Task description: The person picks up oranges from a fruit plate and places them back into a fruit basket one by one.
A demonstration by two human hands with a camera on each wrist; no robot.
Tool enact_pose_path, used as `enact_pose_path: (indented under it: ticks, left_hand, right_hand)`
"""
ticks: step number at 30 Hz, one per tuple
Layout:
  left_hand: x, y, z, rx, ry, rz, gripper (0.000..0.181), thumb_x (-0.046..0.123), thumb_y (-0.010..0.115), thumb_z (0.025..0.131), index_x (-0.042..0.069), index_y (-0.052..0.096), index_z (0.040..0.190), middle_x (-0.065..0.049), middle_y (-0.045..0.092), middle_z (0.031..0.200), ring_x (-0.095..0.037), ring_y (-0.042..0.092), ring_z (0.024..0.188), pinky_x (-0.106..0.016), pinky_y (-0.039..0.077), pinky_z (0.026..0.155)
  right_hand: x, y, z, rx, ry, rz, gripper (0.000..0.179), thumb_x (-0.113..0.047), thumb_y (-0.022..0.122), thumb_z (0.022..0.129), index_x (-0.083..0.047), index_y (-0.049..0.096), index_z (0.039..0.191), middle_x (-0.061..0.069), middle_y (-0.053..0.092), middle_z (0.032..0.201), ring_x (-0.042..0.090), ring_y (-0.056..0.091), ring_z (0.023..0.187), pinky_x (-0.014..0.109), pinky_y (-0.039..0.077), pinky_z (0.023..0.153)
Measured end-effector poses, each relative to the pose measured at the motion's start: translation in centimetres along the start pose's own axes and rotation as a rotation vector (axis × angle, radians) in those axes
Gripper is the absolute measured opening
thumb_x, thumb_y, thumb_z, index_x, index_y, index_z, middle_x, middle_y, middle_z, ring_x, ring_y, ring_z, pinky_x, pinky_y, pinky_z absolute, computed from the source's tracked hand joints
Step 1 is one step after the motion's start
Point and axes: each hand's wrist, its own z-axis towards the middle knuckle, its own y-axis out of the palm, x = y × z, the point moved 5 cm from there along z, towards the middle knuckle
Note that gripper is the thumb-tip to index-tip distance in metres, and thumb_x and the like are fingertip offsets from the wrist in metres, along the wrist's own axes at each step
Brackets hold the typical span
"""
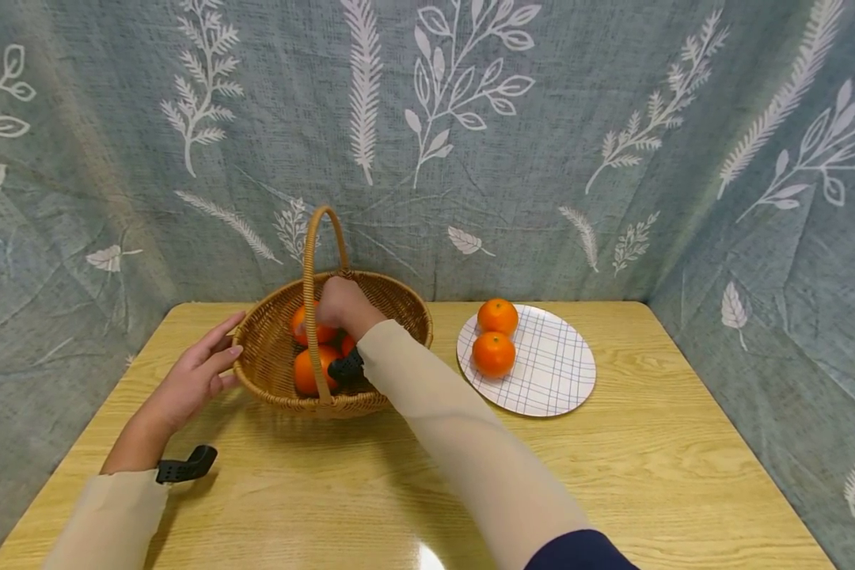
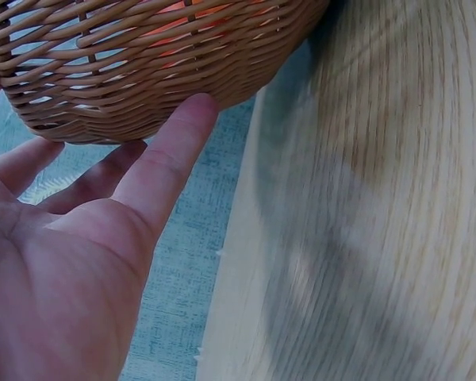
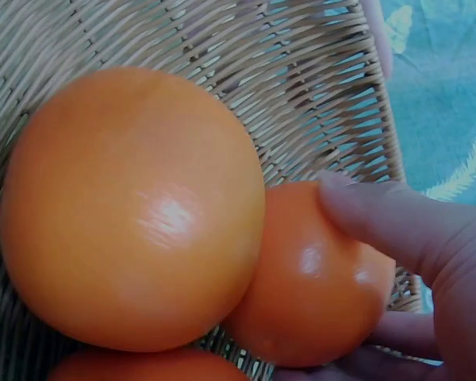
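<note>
Gripping an orange (image 3: 325, 278) with your right hand (image 1: 347, 307), left of centre inside the wicker basket (image 1: 264, 340); your left hand (image 1: 195, 372), fingers mostly extended, touches its left rim. Looks partway: two oranges (image 1: 494, 355) on the checked plate (image 1: 549, 364) at right, at least three left in the basket, yours included. Held one's round, no clear long axis, stem end not visible.

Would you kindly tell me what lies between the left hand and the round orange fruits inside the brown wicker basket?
In the left wrist view, the woven basket wall stands between them.
</note>
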Motion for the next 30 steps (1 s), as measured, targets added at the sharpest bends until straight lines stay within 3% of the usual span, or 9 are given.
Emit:
enact_pose_path:
  ticks: [4,11,17,22,25,27,30]
  left_hand:
    - [0.0,0.1,0.0,-0.004,0.008,-0.011,0.063,0.016,0.039,0.113,0.010,0.007,0.166,0.006,0.042,0.140,0.005,0.060,0.120,-0.021,0.059,0.088]
    - [0.1,0.2,-0.1,-0.008,0.014,-0.022,0.063,0.015,0.039,0.113,0.009,0.007,0.166,0.009,0.044,0.139,0.004,0.060,0.120,-0.021,0.059,0.088]
    - [0.1,0.3,-0.2,-0.007,0.012,-0.020,0.064,0.016,0.039,0.113,0.008,0.005,0.166,0.007,0.043,0.140,0.005,0.059,0.120,-0.021,0.059,0.088]
    - [0.2,0.3,-0.3,-0.001,0.012,-0.023,0.064,0.016,0.039,0.113,0.008,0.006,0.166,0.007,0.042,0.139,0.005,0.060,0.119,-0.021,0.059,0.088]
    - [0.2,0.3,-0.2,-0.005,0.013,-0.019,0.064,0.016,0.039,0.113,0.008,0.005,0.166,0.005,0.042,0.140,0.005,0.059,0.120,-0.021,0.059,0.088]
    - [0.2,0.4,-0.2,-0.010,0.012,-0.015,0.064,0.016,0.039,0.113,0.007,0.004,0.166,0.002,0.040,0.142,0.005,0.059,0.121,-0.021,0.059,0.088]
    - [0.3,0.4,-0.2,-0.012,0.006,-0.012,0.064,0.016,0.039,0.113,0.007,0.004,0.166,-0.003,0.038,0.145,0.006,0.058,0.121,-0.021,0.059,0.089]
  right_hand:
    - [0.0,0.2,-0.2,-0.016,0.006,-0.025,0.039,-0.047,0.084,0.084,-0.011,0.075,0.098,0.000,0.070,0.085,0.014,0.061,0.076,0.024,0.049,0.068]
    - [-0.1,0.2,0.0,-0.069,-0.027,-0.079,0.028,-0.038,0.079,0.090,-0.010,0.078,0.092,-0.003,0.055,0.062,0.012,0.046,0.059,0.022,0.041,0.058]
    - [0.2,-0.4,0.0,-0.125,-0.034,-0.025,0.023,-0.029,0.073,0.095,-0.011,0.072,0.081,-0.004,0.039,0.056,0.013,0.037,0.054,0.024,0.036,0.052]
    - [0.5,-1.7,-0.8,-0.127,-0.083,0.070,0.043,-0.023,0.072,0.095,-0.015,0.048,0.060,-0.004,0.028,0.054,0.012,0.024,0.049,0.025,0.029,0.049]
    - [1.1,-2.5,-1.8,-0.121,-0.131,0.171,0.046,-0.023,0.072,0.095,-0.014,0.048,0.057,-0.004,0.024,0.053,0.012,0.019,0.051,0.026,0.026,0.050]
    - [1.6,-3.1,-2.5,-0.113,-0.160,0.222,0.044,-0.028,0.073,0.096,-0.009,0.055,0.060,-0.003,0.026,0.056,0.014,0.021,0.054,0.028,0.027,0.053]
    - [2.7,-4.3,-3.6,-0.065,-0.173,0.287,0.033,-0.039,0.076,0.094,-0.006,0.075,0.087,-0.001,0.055,0.073,0.013,0.045,0.066,0.026,0.040,0.062]
